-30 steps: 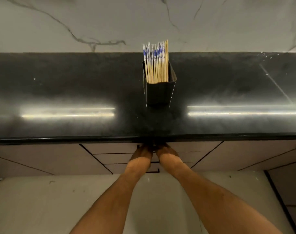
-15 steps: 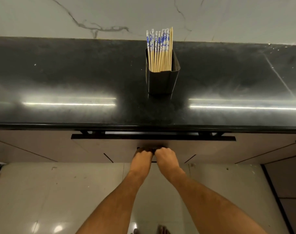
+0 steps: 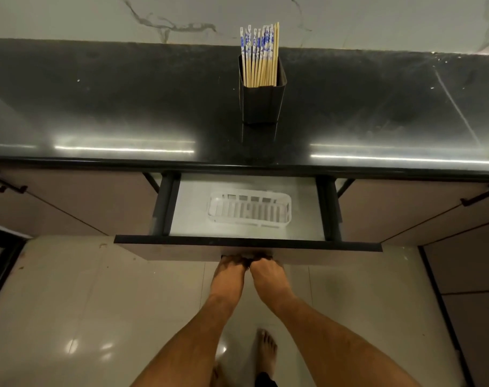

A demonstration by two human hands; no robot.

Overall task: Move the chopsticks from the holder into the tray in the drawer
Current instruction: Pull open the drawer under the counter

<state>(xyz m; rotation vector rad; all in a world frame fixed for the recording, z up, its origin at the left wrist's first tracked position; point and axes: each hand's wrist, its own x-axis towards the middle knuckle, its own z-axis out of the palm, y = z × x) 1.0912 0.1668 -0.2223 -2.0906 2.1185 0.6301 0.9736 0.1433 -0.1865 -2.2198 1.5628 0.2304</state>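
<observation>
**Drawer open, both hands on its handle**

The handle itself is almost wholly hidden: only a dark sliver shows between the knuckles of the left hand (image 3: 228, 270) and right hand (image 3: 266, 270), both curled round it under the drawer front (image 3: 182, 251). The fingertips are out of sight beneath the front. The back of the drawer (image 3: 193, 208) runs under the counter (image 3: 126, 101) edge, so its far wall cannot be seen. Bare feet (image 3: 266, 346) at 6 o'clock are partly cut off by the forearms and the frame's bottom edge; the left one is barely visible.

The chopsticks (image 3: 259, 55) stand upright in the holder (image 3: 261, 104), a dark square cup on the counter at 12 o'clock, near the marble wall (image 3: 70, 15). Their lower ends are hidden inside it; the tops show blue-and-white pattern, a few plain wood. The white slotted tray (image 3: 248, 210) lies flat in the drawer, straight below the holder, slightly toward 1 o'clock of the hands; nothing can be made out in it.

Around: cabinet doors with dark handles at 9 (image 3: 6, 185) and 3 o'clock (image 3: 479, 195), light strips reflected on the counter, glossy floor tiles (image 3: 84, 303) below. Between holder and tray stands only the counter's front edge.
</observation>
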